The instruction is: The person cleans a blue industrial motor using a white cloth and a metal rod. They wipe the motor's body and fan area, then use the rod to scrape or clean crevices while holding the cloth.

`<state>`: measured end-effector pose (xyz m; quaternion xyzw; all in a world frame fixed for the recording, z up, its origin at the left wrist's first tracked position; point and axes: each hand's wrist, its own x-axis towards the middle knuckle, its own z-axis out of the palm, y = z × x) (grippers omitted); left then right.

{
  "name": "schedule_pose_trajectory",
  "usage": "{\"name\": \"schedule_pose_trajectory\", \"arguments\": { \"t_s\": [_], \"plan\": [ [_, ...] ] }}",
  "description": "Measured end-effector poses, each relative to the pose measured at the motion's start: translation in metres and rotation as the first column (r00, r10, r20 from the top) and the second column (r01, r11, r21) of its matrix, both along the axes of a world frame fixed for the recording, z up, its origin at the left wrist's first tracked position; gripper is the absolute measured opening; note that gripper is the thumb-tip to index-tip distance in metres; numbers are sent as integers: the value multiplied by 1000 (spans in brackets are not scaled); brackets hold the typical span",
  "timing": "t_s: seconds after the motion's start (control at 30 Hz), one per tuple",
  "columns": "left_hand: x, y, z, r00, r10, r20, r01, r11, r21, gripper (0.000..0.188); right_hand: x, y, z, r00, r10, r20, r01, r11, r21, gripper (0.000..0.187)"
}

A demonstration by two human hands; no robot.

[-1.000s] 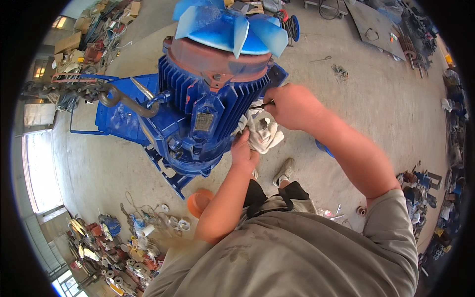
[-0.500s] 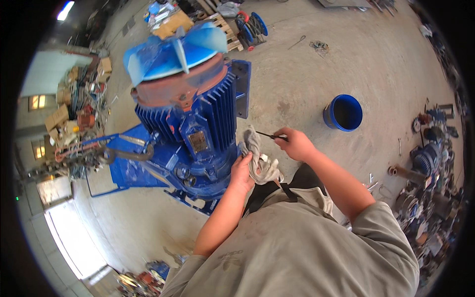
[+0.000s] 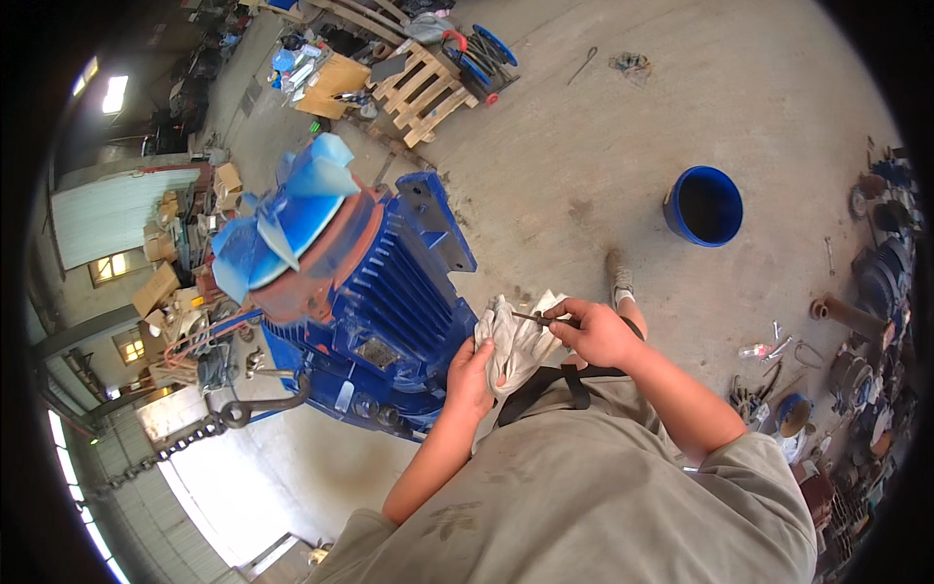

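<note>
In front of my waist, my left hand (image 3: 471,380) grips a bunched off-white cloth (image 3: 510,358), thumb resting on its near side. My right hand (image 3: 595,331) pinches a thin dark rod (image 3: 530,317), whose tip points left and lies against the upper part of the cloth. I cannot make out the rod's exact kind. Just left of my hands stands a large blue electric motor (image 3: 389,292) with cooling fins and a nameplate. On its top sits a blue fan (image 3: 292,214) above a reddish-brown rim.
A blue bucket (image 3: 702,206) stands on the concrete floor to the right. A hook and chain (image 3: 229,417) hang left of the motor. Far off are a wooden pallet (image 3: 420,92) and cable reel (image 3: 484,56). Motor parts and tools (image 3: 856,380) crowd the right side.
The view has turned, so the motor now appears tilted. The cloth looks more spread between my hands, and the rod has come from beside it to against it.
</note>
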<state>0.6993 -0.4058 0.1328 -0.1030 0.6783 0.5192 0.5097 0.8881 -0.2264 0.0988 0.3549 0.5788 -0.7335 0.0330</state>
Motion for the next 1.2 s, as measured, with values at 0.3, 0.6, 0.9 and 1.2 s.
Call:
{"name": "schedule_pose_trajectory", "arguments": {
  "t_s": [0.3, 0.6, 0.9, 1.2],
  "plan": [
    [-10, 38, 11, 971, 231, -55, -235, 969, -79, 20, -43, 71, -27, 971, 68, -231, -141, 938, -318, 25],
    [-33, 55, 18, 817, 459, 350, -535, 829, 163, 33, -93, 67, 18, 936, 33, -351, -29, 999, 17, 25],
    [-28, 62, -19, 796, 462, 391, -540, 834, 116, 33, -77, 22, -16, 926, 117, -359, -4, 954, 300, 29],
    [-29, 62, -7, 621, 572, 536, -728, 674, 124, 35, -37, 35, -34, 949, -18, -315, 61, 990, 128, 24]
  ]
}}
